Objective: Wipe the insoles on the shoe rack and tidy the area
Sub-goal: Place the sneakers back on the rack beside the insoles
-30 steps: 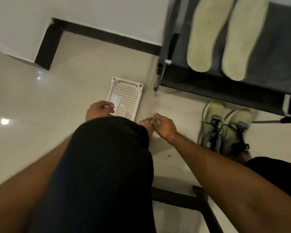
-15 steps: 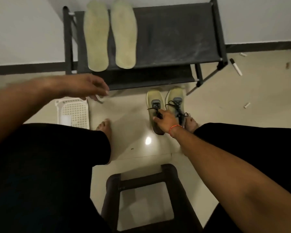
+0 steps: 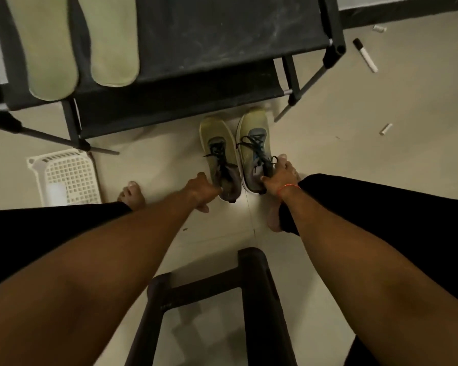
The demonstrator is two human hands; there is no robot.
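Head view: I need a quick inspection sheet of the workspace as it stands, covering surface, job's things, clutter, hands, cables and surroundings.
Surface: pale tiled floor; dust-streaked black shoe rack stands on it.
Job's things: left insole and right insole lie side by side at the left end of the rack's top shelf; white basket on the floor beside the rack.
Clutter: marker and a small white bit on the floor right of the rack.
Hands: left hand grips the left shoe at its heel, right hand the right shoe at its heel; both shoes on the floor.
Cables: nothing seen.
Surroundings: dark stool between the legs; black skirting along the wall.
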